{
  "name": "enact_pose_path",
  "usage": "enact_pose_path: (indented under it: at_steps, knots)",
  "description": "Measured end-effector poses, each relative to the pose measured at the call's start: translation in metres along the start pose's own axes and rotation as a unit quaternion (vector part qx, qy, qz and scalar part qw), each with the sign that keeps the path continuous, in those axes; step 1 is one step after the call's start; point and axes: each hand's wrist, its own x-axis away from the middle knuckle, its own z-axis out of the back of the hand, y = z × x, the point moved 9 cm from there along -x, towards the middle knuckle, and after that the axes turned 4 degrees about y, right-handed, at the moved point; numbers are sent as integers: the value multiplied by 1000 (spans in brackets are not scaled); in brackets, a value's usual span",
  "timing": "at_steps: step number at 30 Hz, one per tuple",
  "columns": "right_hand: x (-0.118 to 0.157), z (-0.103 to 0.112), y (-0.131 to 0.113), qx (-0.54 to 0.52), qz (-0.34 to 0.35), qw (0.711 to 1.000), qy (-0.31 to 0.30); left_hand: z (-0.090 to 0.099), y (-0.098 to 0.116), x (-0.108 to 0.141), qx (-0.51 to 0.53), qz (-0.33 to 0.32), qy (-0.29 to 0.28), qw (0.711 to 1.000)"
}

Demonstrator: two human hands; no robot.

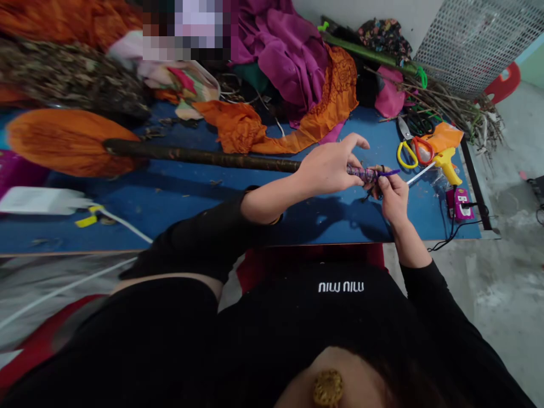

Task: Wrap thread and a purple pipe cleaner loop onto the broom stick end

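Observation:
A long dark brown stick point(204, 156) lies across the table, with an oval head covered in orange cloth point(72, 141) at its left end. My left hand point(329, 167) is closed over the stick near its right end, index finger lifted away. Beyond that hand, a purple patterned wrapping point(361, 171) covers the stick's tip, and a thin purple strip point(391, 173) sticks out to the right. My right hand point(394, 197) pinches the wrapped tip between thumb and fingers. What lies under its fingertips is partly hidden.
Scissors point(410, 146) with red and yellow handles and a yellow glue gun point(447, 165) lie right of my hands, near a purple power socket point(459, 204). Orange cloth point(293, 139), purple cloth point(289, 51) and dry twigs point(476, 116) line the back. A white adapter point(42, 201) sits left.

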Motion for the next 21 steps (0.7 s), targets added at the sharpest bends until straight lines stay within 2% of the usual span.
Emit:
enact_pose_path:
  at_steps: [4, 6, 9, 11, 14, 17, 21]
  knots:
    - [1, 2, 6, -23, 6, 1000, 13, -7, -4, -3, 0, 3, -24, 1000]
    - [2, 2, 9, -34, -1, 999, 12, -5, -4, -5, 45, -13, -24, 999]
    - [2, 2, 13, -43, -22, 999, 17, 6, -4, -6, 147, -44, -27, 988]
    - [1, 2, 15, -47, -36, 998, 27, 22, -9, -6, 174, -52, -6, 983]
    - [2, 2, 17, -44, -50, 997, 35, 57, -35, -6, 178, -22, 89, 980]
    - [2, 1, 17, -39, -57, 997, 33, 98, -77, -2, 129, 33, 235, 963]
    - [3, 1, 18, -27, -69, 997, 33, 117, -125, 0, 181, 98, 295, 933]
